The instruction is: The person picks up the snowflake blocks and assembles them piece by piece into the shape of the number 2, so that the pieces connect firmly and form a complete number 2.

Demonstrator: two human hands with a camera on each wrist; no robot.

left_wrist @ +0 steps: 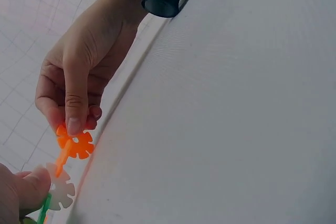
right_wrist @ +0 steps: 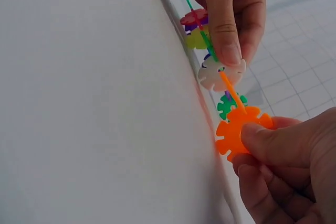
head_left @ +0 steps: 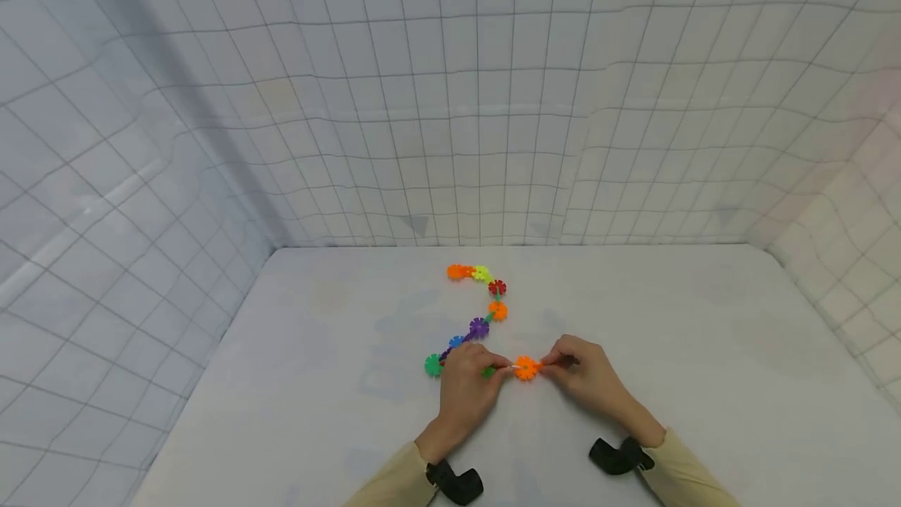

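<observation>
My left hand (head_left: 470,383) pinches a white notched plastic disc (right_wrist: 215,74) between thumb and fingertips. My right hand (head_left: 587,378) pinches an orange notched disc (right_wrist: 239,135) by its edge. Between the two hands, another orange disc (head_left: 525,368) meets the white one and the held orange one; how deep the slots sit I cannot tell. In the left wrist view a green disc (left_wrist: 44,209), edge-on, adjoins the white disc beside my left thumb. A chain of coloured discs, with a purple disc (head_left: 479,327) in it, runs behind my left hand, which hides part of it.
The chain bends away over the white table (head_left: 317,413), past a red disc (head_left: 497,288) to an orange end disc (head_left: 455,272). A green disc (head_left: 432,365) lies left of my left hand. Grid-patterned fabric walls (head_left: 450,139) stand behind and at both sides.
</observation>
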